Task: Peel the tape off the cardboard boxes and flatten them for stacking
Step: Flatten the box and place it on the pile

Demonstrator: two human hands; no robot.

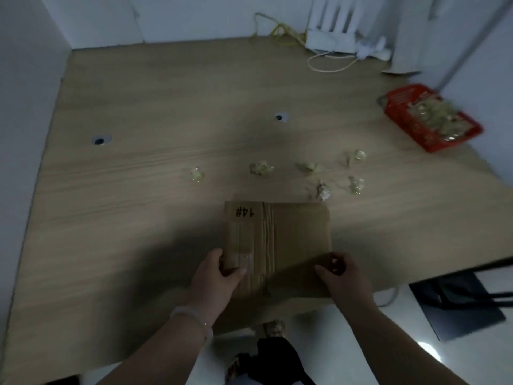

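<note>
A: Where is the cardboard box [277,240] now?

B: Near centre of the worktop [138,204], apparently flattened, with the "14#" mark at its far end. Its near end sits right at the worktop's near edge. The left hand [219,273] pinches the near left edge with its thumb on top. The right hand [340,269] has its fingers curled round the near right edge.

A: What might go wrong?

B: A shiny tape patch [245,258] appears to remain just beside the left thumb. I'd guess a quick pull there could tear the paper face instead of lifting the tape. Also, any tug towards the body could slide the box off the near edge onto the floor.

A: Anything in the way?

B: Crumpled tape wads [261,168] lie scattered just beyond the box's far end. Pushing the box away would sweep them along. The red basket [402,95], already holding wads, sits at the far right, close to the worktop's right edge, so a knock could tip it off.

A: And open room?

B: The left half of the worktop gives the widest space for stacking. Cables [327,66] lie at the far right.
</note>
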